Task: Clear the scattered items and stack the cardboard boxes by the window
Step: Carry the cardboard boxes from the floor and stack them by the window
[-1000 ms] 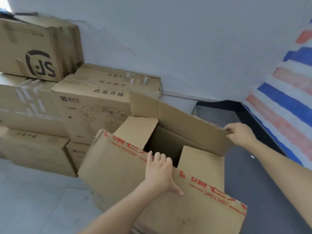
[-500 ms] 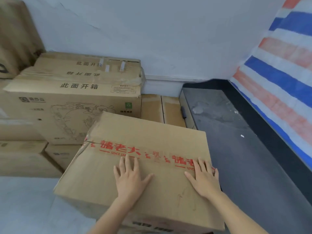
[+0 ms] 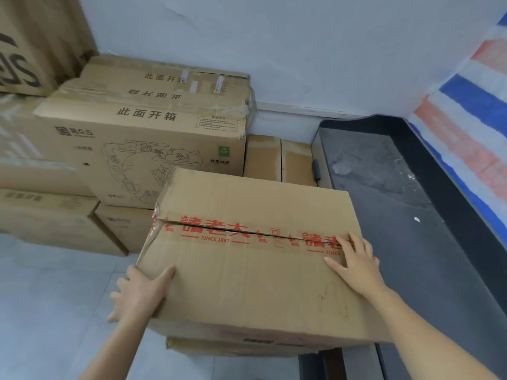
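The brown cardboard box with red lettering [image 3: 255, 259] sits near the middle of the scene. Its top flaps are closed, with a thin seam running left to right through the print. It rests on a plain brown carton [image 3: 233, 348], of which only a strip shows under its near edge.

The left hand [image 3: 140, 293] takes the box's near-left corner, thumb on the top and fingers down the left side. Its grip looks clamped on that corner, though the fingers are blurred. The right hand [image 3: 356, 266] lies flat on the top at the right, fingers straight and spread over the seam, its grip apart.

Far and left stands a large brown carton with a black line drawing [image 3: 153, 149], among other stacked cartons. Right of the box runs a dark grey ledge [image 3: 384, 193], bordered by a red, white and blue striped tarpaulin [image 3: 472, 127]. Pale grey floor tiles [image 3: 55, 297] lie at the near left.
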`<action>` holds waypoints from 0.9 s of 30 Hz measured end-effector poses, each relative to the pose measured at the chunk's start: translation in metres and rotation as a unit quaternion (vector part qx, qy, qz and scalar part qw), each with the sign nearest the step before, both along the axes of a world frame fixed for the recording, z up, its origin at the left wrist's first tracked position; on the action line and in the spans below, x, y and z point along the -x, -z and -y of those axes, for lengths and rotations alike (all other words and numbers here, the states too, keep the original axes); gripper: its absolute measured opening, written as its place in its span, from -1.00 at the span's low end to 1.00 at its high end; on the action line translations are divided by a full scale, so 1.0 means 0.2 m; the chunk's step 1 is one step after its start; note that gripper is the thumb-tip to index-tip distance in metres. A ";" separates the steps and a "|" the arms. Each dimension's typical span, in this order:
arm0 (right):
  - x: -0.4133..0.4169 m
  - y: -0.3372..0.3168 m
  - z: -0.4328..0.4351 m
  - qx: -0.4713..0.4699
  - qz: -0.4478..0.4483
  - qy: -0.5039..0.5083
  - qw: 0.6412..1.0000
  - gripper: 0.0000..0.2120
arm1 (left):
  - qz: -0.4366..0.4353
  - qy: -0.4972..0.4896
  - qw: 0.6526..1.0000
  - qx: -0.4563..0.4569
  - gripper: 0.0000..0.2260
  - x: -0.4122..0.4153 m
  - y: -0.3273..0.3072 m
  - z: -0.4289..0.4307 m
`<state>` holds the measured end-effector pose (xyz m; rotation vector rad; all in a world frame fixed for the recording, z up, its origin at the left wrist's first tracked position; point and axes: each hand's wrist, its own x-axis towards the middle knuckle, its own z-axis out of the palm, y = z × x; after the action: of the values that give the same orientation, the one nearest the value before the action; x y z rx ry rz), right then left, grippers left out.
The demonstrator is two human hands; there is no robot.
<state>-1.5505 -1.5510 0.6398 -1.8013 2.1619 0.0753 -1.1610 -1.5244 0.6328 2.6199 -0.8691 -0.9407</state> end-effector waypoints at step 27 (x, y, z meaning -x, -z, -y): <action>-0.70 -0.17 0.03 0.099 0.076 -0.173 0.977 -0.47 | -0.133 -0.190 0.912 0.338 -0.55 -0.05 -0.03 -0.40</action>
<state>-1.4103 -1.5576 0.6729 -2.2007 1.7871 -0.1976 -1.1501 -1.4450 0.6392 1.9065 -0.4667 -0.7001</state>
